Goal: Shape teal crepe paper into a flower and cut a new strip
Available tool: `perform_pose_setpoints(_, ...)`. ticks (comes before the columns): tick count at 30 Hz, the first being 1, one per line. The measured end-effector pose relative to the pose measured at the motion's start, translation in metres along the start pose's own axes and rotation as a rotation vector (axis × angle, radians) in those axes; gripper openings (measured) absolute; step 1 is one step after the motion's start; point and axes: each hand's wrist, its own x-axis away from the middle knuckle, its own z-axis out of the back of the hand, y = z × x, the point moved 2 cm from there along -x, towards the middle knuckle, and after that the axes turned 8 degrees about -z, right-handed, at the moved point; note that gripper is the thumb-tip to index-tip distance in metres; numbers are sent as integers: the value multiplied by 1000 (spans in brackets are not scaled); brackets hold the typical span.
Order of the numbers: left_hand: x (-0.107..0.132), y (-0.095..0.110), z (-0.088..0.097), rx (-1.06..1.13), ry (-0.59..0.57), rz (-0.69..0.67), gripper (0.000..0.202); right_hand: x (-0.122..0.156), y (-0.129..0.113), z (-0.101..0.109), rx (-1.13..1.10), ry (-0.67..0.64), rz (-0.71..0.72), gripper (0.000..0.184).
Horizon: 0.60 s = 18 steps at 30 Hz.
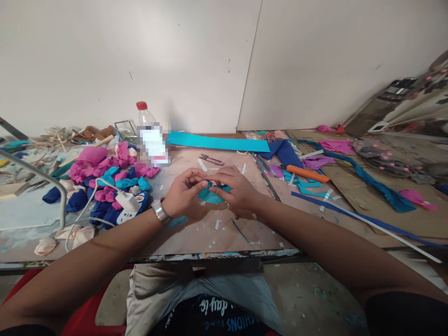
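Observation:
A small piece of turquoise material (212,197) is held between both hands above the middle of the table. My left hand (187,190), with a metal watch on its wrist, pinches its left edge between thumb and fingers. From the other side my right hand (240,187) grips it, thumb laid along the front. Fingers cover its upper edge, and I cannot tell whether it is cloth or paper. Thread snips (212,159) lie just beyond the hands. Behind them stretches a long turquoise strip (220,141).
Pink and blue fabric bundles (105,172) pile at left beside a white plug (128,201) on a power strip. A bottle with a red cap (142,106) stands by the wall. An orange cutter (307,173), blue strips and cardboard (367,196) lie at right.

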Motion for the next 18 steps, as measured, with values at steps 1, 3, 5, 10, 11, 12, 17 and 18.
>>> perform_pose_setpoints(1, 0, 0, 0, -2, -1, 3, 44, 0, 0, 0, 3, -7, 2, 29)
perform_pose_setpoints(3, 1, -1, -1, -11, -1, 10, 45, -1, -1, 2, -5, -15, -2, 27)
perform_pose_setpoints(5, 2, -1, -1, -7, 3, 25, 46, -1, -2, 3, -28, -4, -18, 23)
perform_pose_setpoints(10, 4, 3, -4, -57, -121, 34, 44, -1, 1, 5, -111, 112, -89, 22)
perform_pose_setpoints(11, 5, 3, -5, -84, -153, 38, 43, -1, 2, 5, -131, 130, -111, 22)
perform_pose_setpoints(12, 5, 3, -5, -110, -176, 48, 40, -1, 3, 5, -150, 144, -130, 22)
perform_pose_setpoints(17, 5, 0, -3, -196, -158, 111, 35, -2, 4, 8, -191, 188, -172, 22)
perform_pose_setpoints(18, 5, -1, -3, -196, -147, 132, 35, -2, 4, 9, -189, 199, -173, 22)
